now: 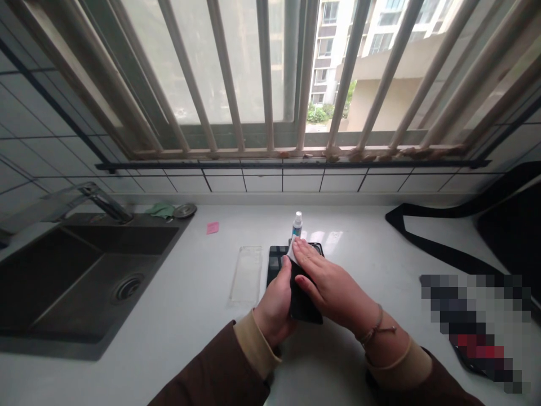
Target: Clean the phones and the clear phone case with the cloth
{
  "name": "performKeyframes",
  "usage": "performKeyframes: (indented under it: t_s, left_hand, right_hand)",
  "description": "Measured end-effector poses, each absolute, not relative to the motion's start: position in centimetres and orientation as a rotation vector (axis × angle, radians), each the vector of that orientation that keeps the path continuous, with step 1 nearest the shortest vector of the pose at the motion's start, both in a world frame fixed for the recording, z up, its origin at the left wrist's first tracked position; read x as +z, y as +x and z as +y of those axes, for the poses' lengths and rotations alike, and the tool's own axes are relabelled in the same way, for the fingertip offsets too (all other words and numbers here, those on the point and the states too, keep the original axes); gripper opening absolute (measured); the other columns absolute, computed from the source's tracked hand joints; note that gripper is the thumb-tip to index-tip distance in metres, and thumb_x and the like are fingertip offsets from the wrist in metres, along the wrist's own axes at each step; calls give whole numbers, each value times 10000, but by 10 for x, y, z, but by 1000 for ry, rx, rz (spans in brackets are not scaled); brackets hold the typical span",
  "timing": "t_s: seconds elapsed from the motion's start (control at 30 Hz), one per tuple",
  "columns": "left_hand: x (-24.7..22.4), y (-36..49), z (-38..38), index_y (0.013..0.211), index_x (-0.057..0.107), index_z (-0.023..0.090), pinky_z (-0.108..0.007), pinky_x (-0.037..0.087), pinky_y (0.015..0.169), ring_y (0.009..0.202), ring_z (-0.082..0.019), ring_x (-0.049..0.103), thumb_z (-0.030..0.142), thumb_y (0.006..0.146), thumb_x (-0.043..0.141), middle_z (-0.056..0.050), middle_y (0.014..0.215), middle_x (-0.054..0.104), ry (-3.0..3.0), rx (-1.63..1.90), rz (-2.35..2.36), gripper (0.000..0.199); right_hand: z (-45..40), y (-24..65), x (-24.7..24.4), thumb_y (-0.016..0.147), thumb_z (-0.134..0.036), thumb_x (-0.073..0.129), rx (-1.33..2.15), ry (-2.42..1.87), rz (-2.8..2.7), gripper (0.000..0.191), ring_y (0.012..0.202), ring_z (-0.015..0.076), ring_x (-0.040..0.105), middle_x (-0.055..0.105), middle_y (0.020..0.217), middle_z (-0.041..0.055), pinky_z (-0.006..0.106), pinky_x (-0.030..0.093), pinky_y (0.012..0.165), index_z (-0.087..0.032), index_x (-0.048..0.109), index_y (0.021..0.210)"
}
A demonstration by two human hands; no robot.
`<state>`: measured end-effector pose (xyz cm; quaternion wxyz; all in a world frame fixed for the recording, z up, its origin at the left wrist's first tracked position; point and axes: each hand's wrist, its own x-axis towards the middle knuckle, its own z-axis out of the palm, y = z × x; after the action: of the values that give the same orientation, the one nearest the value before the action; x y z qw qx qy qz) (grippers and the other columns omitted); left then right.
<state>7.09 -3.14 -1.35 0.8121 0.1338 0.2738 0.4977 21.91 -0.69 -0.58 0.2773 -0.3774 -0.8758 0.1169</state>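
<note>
My left hand (274, 307) grips a black phone (305, 307) by its side, thumb along the edge, above the counter. Across the phone's upper part lies my right hand (327, 276), its fingers pressing a small white wipe (292, 248) against the surface. Most of the wipe is hidden under those fingers. Just behind the hands, a dark glossy flat device (276, 258) rests on the counter, partly covered. A small spray bottle (297, 224) with a white cap stands upright beyond it. To the left lies a clear phone case (246, 275), apart from both hands.
A dark sink (101, 349) with a chrome faucet (110, 203) is at the left. A green cloth (161, 210) and a metal strainer (185, 211) sit behind it. A pink note (212, 227) lies on the white counter (203, 349). A black strap (439, 242) is at the right.
</note>
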Motion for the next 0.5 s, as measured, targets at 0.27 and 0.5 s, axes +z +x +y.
performKeyframes:
  t_s: [0.27,0.5]
  left_hand:
    - [-5,65,-25,1389,679,93,-383,428,1237,1401,-280,616,592,1088,411,-190,1352,733,229,1123,516,641]
    - [6,49,-18,1291,689,7,-413,565,1083,1063,-303,782,695,1039,418,-226,1098,786,46,1083,673,781]
  right_hand:
    - [-16,214,2,1105,-367,461,339,-833,-2474,599,1588,290,361,410,1685,119,602,281,1312,-203,369,1673]
    - [-26,211,8,1097,-557,454,364,-559,-2505,609,1529,263,472,553,1601,86,583,115,1352,-203,502,1589]
